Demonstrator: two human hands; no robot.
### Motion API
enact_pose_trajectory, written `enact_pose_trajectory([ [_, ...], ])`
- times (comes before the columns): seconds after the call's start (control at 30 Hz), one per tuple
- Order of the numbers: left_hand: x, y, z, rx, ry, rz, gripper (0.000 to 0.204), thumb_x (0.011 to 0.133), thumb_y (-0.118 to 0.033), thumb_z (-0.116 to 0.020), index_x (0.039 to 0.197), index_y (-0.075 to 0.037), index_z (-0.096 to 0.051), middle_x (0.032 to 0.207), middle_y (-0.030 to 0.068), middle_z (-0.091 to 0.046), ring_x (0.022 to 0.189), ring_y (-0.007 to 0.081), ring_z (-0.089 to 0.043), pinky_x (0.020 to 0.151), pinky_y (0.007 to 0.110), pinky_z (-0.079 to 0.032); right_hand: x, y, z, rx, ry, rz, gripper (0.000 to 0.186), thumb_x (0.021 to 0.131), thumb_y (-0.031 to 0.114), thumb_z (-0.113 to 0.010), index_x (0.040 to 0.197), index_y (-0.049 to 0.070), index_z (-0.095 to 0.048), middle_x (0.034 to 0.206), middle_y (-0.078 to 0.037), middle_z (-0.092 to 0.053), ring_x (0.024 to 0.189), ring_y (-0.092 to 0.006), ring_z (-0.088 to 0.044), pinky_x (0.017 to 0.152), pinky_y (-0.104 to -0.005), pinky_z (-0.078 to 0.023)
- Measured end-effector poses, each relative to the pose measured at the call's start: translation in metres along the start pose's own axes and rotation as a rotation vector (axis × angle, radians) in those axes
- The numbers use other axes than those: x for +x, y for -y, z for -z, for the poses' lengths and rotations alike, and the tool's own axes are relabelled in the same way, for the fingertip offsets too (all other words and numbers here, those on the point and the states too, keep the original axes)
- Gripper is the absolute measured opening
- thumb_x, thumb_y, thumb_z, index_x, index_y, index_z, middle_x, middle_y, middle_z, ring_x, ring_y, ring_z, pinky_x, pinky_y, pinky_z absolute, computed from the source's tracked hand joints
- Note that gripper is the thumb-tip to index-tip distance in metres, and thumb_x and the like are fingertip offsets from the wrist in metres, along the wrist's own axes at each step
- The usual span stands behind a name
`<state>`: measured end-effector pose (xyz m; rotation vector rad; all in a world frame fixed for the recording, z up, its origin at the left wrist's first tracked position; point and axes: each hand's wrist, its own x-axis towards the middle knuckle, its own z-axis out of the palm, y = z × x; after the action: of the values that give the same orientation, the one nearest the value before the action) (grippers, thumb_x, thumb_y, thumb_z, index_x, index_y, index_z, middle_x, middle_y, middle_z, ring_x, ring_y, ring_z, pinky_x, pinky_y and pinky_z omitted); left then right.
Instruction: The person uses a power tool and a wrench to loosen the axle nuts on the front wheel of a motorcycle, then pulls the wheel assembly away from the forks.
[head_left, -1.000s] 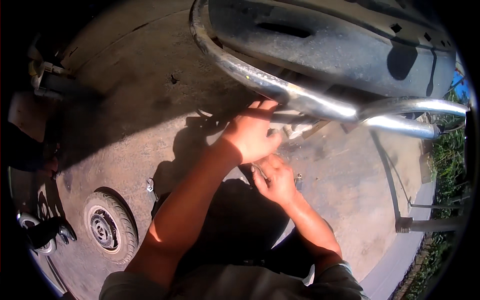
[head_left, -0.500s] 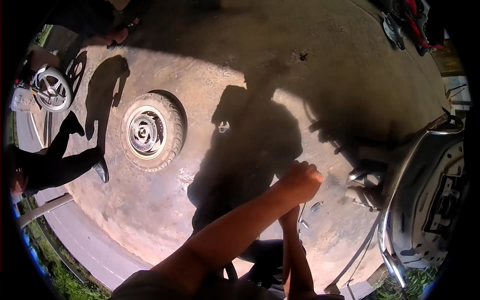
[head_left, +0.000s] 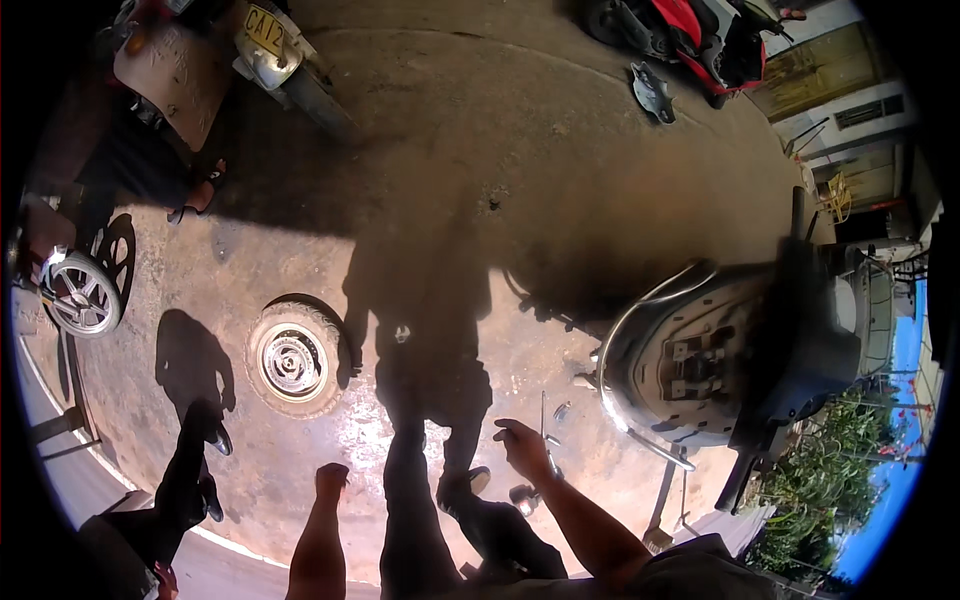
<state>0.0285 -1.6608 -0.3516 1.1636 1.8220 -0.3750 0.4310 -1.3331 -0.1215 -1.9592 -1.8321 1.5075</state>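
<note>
Small metal parts [head_left: 556,412] lie scattered on the concrete floor [head_left: 560,180] just in front of the right hand [head_left: 522,443], between the person's legs and the rear of a scooter [head_left: 720,360] with its seat off and its chrome rail exposed. The right hand is loosely curled, thumb and forefinger close together as if pinching something thin; whether it truly holds anything I cannot tell, since it sits half in shadow. The left hand [head_left: 332,478] hangs lower, near the left leg, apparently closed into a fist and empty, though the fingers are hidden. A loose wheel [head_left: 293,361] lies flat on the floor well to the left, and a second wheel [head_left: 80,292] stands by the far left rim; a red motorbike [head_left: 700,35] is parked at the top. One likely risk: the loose parts sit close to the person's feet and partly in the cast shadow, so a step or a careless sweep could kick them away or lose them on the mottled concrete.
</note>
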Motion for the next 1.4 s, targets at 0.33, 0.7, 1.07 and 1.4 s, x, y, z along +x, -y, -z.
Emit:
enact_pose_trajectory([
  [0.33,-0.150,0.054,0.196,-0.775,0.199,0.689,0.024,0.094,-0.019,-0.051,0.083,-0.005,-0.067,0.080,0.0123,-0.073,0.061,0.0259,-0.070,0.048,0.044,-0.053,0.058,0.182,0.107,-0.102,-0.064,0.238,0.032,0.088,0.028,-0.072,0.114,0.011,-0.070,0.097,-0.014,-0.068,0.085,-0.0303,-0.069,0.076,-0.0393,-0.055],
  [0.7,0.002,-0.130,0.485,-0.555,-0.043,0.120,0.011,0.077,-0.010,-0.068,0.083,-0.002,-0.073,0.087,0.0150,-0.074,0.081,0.0298,-0.071,0.074,0.041,-0.056,0.213,0.150,0.197,-0.105,-0.134,-0.060,0.027,0.090,0.028,-0.065,0.108,0.010,-0.074,0.101,-0.017,-0.070,0.099,-0.0371,-0.067,0.089,-0.0440,-0.054],
  [1.07,0.192,-0.231,0.793,0.299,-0.309,-0.623,0.019,0.058,-0.011,-0.076,0.077,-0.012,-0.073,0.089,0.0053,-0.074,0.087,0.0236,-0.071,0.074,0.038,-0.058,0.418,0.190,0.347,-0.561,0.171,-0.022,0.020,0.088,0.017,-0.060,0.094,0.004,-0.075,0.098,-0.018,-0.073,0.094,-0.0346,-0.070,0.083,-0.0461,-0.057],
  [1.4,0.388,-0.310,1.019,0.002,-0.002,-0.480,0.026,0.084,-0.031,-0.068,0.076,-0.006,-0.066,0.078,0.0159,-0.067,0.065,0.0347,-0.060,0.062,0.051,-0.047,0.687,0.407,0.444,0.143,-0.259,-0.288,0.041,0.094,0.041,-0.060,0.116,0.008,-0.071,0.111,-0.017,-0.073,0.100,-0.0325,-0.069,0.089,-0.0417,-0.054],
])
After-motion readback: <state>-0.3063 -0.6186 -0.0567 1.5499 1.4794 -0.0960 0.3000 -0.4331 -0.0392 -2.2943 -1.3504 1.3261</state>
